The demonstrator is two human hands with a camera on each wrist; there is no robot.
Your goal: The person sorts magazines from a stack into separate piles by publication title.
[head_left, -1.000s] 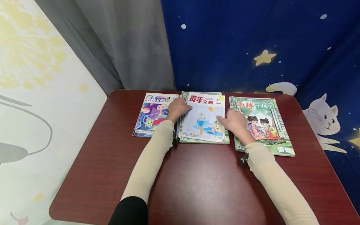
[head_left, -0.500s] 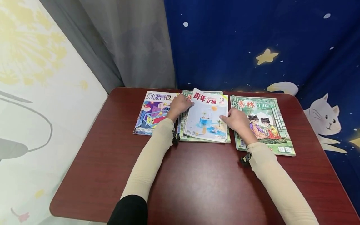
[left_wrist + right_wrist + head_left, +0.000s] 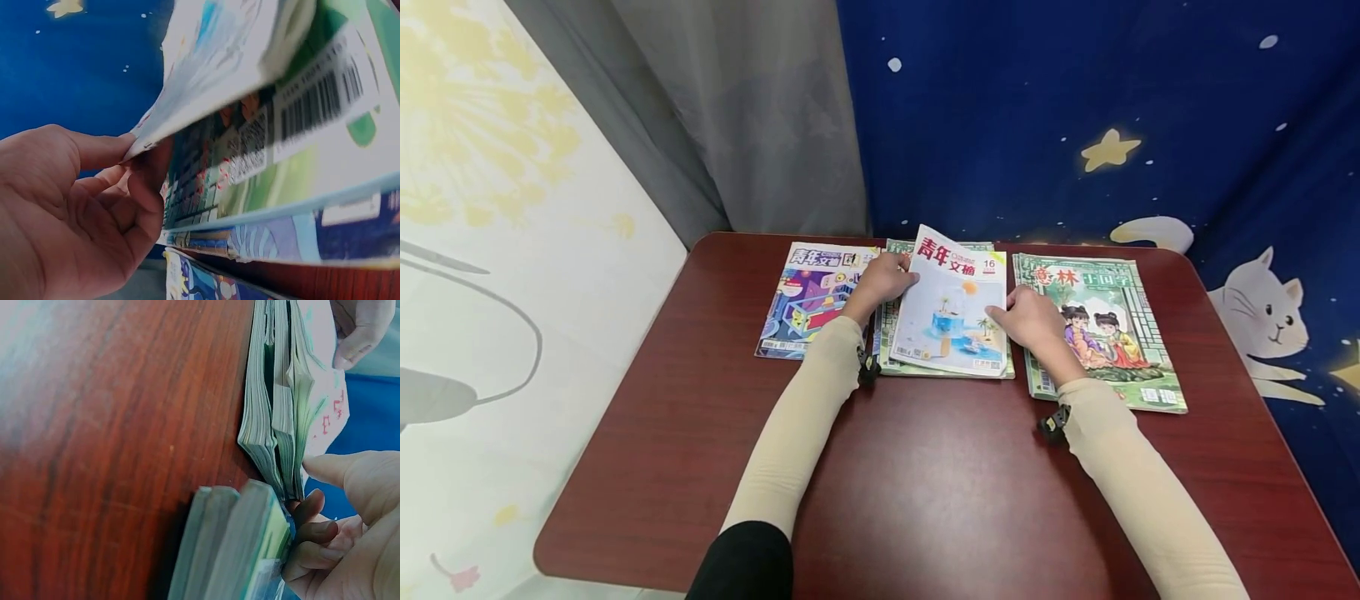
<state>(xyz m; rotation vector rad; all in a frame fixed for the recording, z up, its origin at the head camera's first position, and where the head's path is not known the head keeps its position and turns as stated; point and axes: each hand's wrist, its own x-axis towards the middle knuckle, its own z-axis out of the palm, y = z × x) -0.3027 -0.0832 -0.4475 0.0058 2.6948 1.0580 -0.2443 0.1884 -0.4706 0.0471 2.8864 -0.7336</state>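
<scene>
A white magazine (image 3: 951,312) with red lettering and a blue beach picture lies tilted on the middle stack, its upper left corner raised. My left hand (image 3: 883,279) pinches its left edge between thumb and fingers, as the left wrist view shows. At the right edge, my right hand (image 3: 1033,321) grips the magazine with the thumb on top and the fingers below. Underneath, a green magazine (image 3: 887,367) shows at the border, and the left wrist view reveals a barcode (image 3: 315,106) on the stack. The right wrist view shows the stack's page edges (image 3: 262,419).
A purple magazine (image 3: 805,304) lies to the left, partly behind my left hand. To the right is a stack of green magazines (image 3: 1108,325) with two drawn children on top. The dark red table (image 3: 940,475) backs onto grey and blue curtains (image 3: 985,117).
The white magazine has shifted slightly right and turned a little. Its upper left corner has risen off the stack, with both hands staying at its edges.
</scene>
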